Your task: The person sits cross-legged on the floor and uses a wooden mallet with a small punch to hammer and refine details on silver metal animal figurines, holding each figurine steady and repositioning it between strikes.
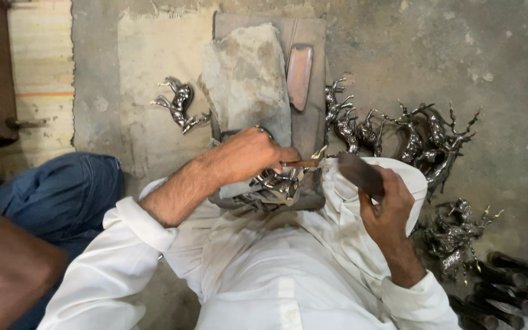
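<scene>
The left hand (249,153) is closed around a small tool with a wooden handle (300,163), and the metal tip of this tool points to the right, above a shiny metal figurine (274,183) that lies in front of the person, just below the hand. The fingers of this hand also press on the figurine, so the grip holds both the tool and the piece in place. The right hand (386,208) is closed around a dark block-shaped tool (362,174), which is lifted a little and tilted, with its upper end near the tip of the small tool but not touching it. The figurine rests on the near edge of a flat grey stone slab (245,79), and the slab lies on a dark board (304,30) on the concrete floor (496,61). A worn reddish piece (299,76), long and flat, lies on the board just beside the slab. One single dark figurine (178,104) lies on the floor at the left of the slab. At the right there is a heap of dark antlered figurines (423,137), and a second small heap (456,235) lies nearer to the person. Some dark tool handles (508,281) lie in the lower right corner. No container shows in the view; all pieces lie loose on the floor.
</scene>
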Motion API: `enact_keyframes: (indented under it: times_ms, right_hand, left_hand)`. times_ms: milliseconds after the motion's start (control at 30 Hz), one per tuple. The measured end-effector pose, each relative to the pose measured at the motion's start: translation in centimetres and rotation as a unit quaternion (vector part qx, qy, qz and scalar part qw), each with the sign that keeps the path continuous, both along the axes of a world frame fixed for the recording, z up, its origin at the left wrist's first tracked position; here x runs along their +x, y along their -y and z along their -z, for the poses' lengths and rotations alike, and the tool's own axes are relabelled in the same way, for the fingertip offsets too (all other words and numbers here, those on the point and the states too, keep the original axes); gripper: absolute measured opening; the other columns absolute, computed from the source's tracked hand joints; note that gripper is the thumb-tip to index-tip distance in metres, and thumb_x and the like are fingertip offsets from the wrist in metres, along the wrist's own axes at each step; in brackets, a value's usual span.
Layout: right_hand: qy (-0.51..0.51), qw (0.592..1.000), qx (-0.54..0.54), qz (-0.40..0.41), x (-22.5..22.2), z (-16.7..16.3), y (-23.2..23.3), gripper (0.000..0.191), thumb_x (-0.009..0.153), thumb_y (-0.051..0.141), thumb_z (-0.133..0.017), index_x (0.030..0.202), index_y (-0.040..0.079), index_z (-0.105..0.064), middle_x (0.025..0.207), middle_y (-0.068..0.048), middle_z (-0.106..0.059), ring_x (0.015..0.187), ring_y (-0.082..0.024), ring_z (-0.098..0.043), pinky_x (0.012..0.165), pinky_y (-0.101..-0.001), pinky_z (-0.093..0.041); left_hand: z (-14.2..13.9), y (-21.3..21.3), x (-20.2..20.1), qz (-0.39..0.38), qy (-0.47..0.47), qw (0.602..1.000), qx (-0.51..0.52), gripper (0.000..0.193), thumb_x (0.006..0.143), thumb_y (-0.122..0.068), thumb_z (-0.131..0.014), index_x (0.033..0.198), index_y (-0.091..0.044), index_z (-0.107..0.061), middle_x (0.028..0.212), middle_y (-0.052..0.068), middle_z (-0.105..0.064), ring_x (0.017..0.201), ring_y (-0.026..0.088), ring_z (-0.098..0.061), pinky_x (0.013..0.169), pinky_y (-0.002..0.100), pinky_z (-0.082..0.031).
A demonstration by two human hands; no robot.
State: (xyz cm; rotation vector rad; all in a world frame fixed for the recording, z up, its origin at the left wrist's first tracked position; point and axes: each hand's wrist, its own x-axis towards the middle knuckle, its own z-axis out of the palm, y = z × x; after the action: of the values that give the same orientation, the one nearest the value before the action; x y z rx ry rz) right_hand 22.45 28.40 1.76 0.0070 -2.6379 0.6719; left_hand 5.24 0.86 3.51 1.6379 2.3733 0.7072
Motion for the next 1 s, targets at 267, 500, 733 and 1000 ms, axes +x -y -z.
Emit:
enact_keyframes:
  times_ms: [267,500,733,1000]
  right_hand:
    - [-0.014,0.971,-0.229,0.071,1.1,2.4,-0.6,0.029,0.099,0.010,-0.080,0.113,0.001,-0.057,0.081,-0.002,-0.062,0.064,-0.010,-0.052,0.059,-0.0282,-0.040]
    - [-0.031,0.993,-0.106,0.037,-0.4,0.3,-0.4,0.037,0.092,0.008,-0.079,0.123,0.002,-0.060,0.086,-0.007,-0.064,0.074,-0.019,-0.056,0.067,-0.0321,-0.046]
    - [0.002,0.997,0.068,-0.042,-2.7,-3.7,-1.1,0.049,0.081,0.002,-0.076,0.129,0.010,-0.065,0.100,-0.015,-0.069,0.087,-0.035,-0.069,0.076,-0.0438,-0.054]
    - [0.039,0.991,0.069,-0.104,-5.4,-6.8,-1.1,0.051,0.080,0.003,-0.075,0.129,0.009,-0.063,0.097,-0.016,-0.069,0.085,-0.037,-0.069,0.072,-0.0445,-0.053]
  left_hand:
    - [0.1,1.5,0.0,-0.011,0.060,0.993,0.103,0.046,0.074,0.004,-0.065,0.118,-0.010,-0.063,0.091,0.005,-0.079,0.083,0.031,-0.075,0.068,0.043,-0.057]
    - [-0.5,1.1,-0.3,-0.034,0.090,0.991,0.088,0.041,0.081,-0.007,-0.077,0.120,-0.010,-0.066,0.082,0.016,-0.073,0.076,0.039,-0.070,0.063,0.048,-0.052]
    - [-0.8,1.0,-0.4,-0.044,0.088,0.991,0.095,0.038,0.081,-0.005,-0.077,0.118,-0.011,-0.068,0.083,0.015,-0.074,0.076,0.037,-0.071,0.064,0.047,-0.053]
    - [0.1,2.1,1.1,-0.115,0.117,0.969,0.187,0.033,0.084,0.001,-0.072,0.115,-0.010,-0.065,0.084,0.013,-0.074,0.076,0.034,-0.073,0.062,0.044,-0.054]
